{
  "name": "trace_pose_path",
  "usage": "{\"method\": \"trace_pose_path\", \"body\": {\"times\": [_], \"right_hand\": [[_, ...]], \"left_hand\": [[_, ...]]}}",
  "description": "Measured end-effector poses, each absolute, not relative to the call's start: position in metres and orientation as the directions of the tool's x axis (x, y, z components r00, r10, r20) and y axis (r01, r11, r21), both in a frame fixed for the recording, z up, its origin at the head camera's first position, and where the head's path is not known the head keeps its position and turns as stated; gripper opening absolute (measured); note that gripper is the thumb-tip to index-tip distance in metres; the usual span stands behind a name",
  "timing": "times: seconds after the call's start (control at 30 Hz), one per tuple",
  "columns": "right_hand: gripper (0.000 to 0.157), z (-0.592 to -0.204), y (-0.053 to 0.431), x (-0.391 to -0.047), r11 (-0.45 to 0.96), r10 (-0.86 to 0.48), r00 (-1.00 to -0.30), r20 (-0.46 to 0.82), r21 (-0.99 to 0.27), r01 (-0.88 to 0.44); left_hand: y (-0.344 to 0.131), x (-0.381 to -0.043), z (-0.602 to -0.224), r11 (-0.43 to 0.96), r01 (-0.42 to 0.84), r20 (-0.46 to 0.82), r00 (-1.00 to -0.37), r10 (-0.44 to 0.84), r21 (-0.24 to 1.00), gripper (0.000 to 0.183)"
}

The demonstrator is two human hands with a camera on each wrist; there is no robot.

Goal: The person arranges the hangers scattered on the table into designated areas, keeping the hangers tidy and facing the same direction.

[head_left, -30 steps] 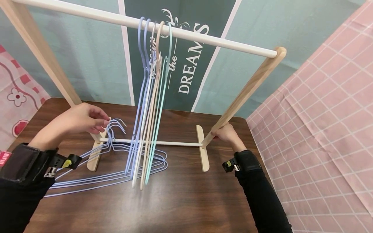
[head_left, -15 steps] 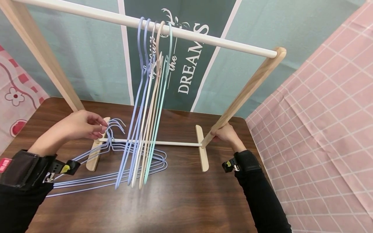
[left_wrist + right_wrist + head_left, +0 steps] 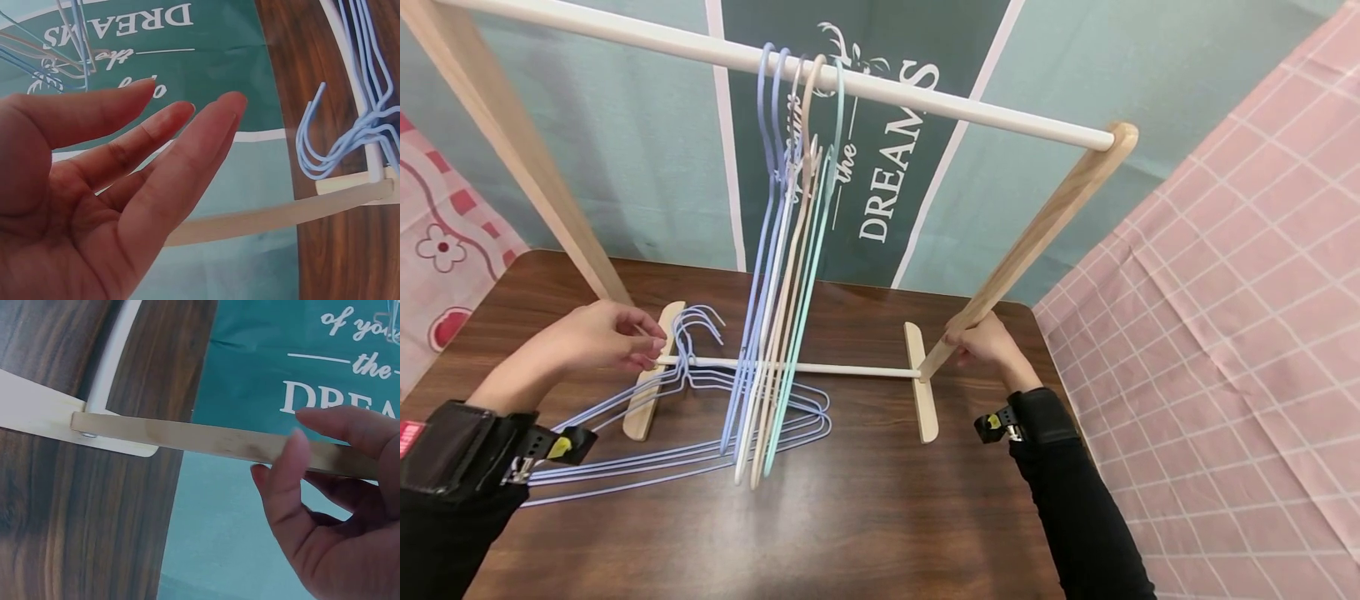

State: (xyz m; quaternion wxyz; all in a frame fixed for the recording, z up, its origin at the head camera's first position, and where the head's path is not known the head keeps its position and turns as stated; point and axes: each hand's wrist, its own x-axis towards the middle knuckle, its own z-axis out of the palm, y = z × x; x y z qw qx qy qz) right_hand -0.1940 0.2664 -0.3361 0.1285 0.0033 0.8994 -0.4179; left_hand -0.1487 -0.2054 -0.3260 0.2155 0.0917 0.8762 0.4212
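My left hand (image 3: 598, 333) hovers beside the rack's left foot (image 3: 640, 417), fingers relaxed and slightly bent, nothing between them. Just right of its fingertips, a stack of light blue hangers (image 3: 356, 140) lies on the table, hooks pointing away. At the other side, my right hand (image 3: 985, 337) holds the rack's right wooden post (image 3: 1037, 225) near its lower end; in the right wrist view the thumb (image 3: 290, 459) crosses the front of the post. Several hangers hang from the white top rail (image 3: 970, 108): blue hangers (image 3: 762, 108), a white one, a beige hanger (image 3: 807, 125) and a turquoise hanger (image 3: 840, 117).
A thin white lower bar (image 3: 857, 369) joins the two feet above the brown table (image 3: 887, 517). The rack's left post (image 3: 535, 158) rises behind my left hand. Behind stands a green printed cloth (image 3: 880, 167); a pink checked cloth (image 3: 1240, 333) borders the right.
My left hand has moved down and a little left, away from the hooks of the blue stack. The hanging hangers swing slightly. My right hand stays at the post, shifting only slightly.
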Motion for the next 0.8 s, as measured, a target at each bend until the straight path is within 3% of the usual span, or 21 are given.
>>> {"method": "trace_pose_path", "body": {"times": [0.23,0.8], "right_hand": [[0.027,-0.332,0.262,-0.194,0.592,-0.085,-0.963,-0.255,-0.791,0.157],[0.029,-0.329,0.262,-0.197,0.635,-0.083,-0.953,-0.290,-0.753,0.174]], "left_hand": [[-0.211,-0.146,-0.339,0.609,-0.042,-0.323,-0.875,0.360,0.792,0.023],[-0.211,-0.140,-0.373,0.643,-0.086,-0.367,-0.874,0.318,0.761,0.016]]}}
